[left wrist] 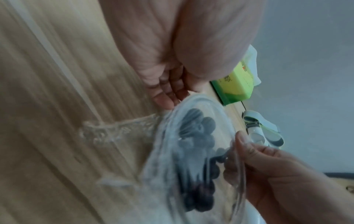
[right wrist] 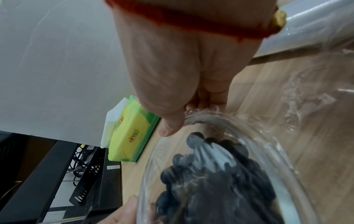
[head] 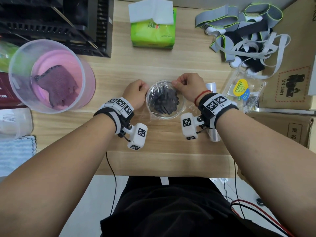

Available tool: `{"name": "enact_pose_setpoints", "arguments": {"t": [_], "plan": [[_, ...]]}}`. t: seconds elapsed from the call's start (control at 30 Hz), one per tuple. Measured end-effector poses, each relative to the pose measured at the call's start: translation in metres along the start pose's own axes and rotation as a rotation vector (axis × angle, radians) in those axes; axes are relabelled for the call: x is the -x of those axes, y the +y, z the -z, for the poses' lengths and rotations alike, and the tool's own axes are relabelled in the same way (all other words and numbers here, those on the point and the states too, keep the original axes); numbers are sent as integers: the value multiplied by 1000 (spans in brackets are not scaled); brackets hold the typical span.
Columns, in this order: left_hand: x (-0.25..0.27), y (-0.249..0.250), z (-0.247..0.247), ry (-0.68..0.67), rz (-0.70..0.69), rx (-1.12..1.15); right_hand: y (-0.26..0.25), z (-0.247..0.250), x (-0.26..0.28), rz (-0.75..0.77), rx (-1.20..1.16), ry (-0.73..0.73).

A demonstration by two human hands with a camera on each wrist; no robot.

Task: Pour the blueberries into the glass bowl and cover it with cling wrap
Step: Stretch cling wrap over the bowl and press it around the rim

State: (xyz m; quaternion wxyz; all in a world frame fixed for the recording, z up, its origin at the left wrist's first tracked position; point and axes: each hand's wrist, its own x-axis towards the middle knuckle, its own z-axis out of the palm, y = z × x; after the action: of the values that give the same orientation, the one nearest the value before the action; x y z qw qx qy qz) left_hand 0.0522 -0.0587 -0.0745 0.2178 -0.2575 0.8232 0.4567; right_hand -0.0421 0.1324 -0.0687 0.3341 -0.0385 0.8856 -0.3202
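1. far left of the table [head: 171, 159]: translucent round tub [head: 51, 106] with pink interior, holding a dark purple cloth [head: 59, 86]; black slotted rack [head: 68, 26] behind it; light blue towel [head: 17, 149] at the near left edge.
2. left hand [head: 136, 93]: at the left rim of the glass bowl [head: 150, 110], fingers curled under. seen from the left wrist, fingertips [left wrist: 164, 103] press down at the rim where the cling wrap [head: 164, 86] hangs over; whether the film is pinched or only pressed cannot be told.
3. centre of the table: glass bowl upright, filled with a heap of blueberries [head: 166, 102]; cling wrap stretched over the top, wrinkled, loose edges spilling onto the table at left and near side.
4. behind the bowl, well apart: green tissue pack [head: 153, 33] with a white sheet sticking up.
5. right hand [head: 188, 88]: at the far right rim of the bowl, thumb and fingers closed on the film edge, pinching it against the rim; red string on the wrist.
6. right of the bowl: cling wrap roll [head: 211, 86], mostly hidden under the right wrist; clear empty berry box [head: 242, 89] with yellow and blue label beside it; tangle of grey and black straps [head: 242, 35] at the far right; cardboard boxes [head: 290, 82] along the right edge.
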Motion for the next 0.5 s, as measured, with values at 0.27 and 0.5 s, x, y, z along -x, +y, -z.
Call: {"name": "enact_pose_setpoints", "arguments": {"t": [0.27,0.5], "plan": [[9,-13,11,-207,79,127,0,1,1,-19,-16,28],[27,-16,5,-92,134,392,-3,0,4,-33,-26,58]]}}
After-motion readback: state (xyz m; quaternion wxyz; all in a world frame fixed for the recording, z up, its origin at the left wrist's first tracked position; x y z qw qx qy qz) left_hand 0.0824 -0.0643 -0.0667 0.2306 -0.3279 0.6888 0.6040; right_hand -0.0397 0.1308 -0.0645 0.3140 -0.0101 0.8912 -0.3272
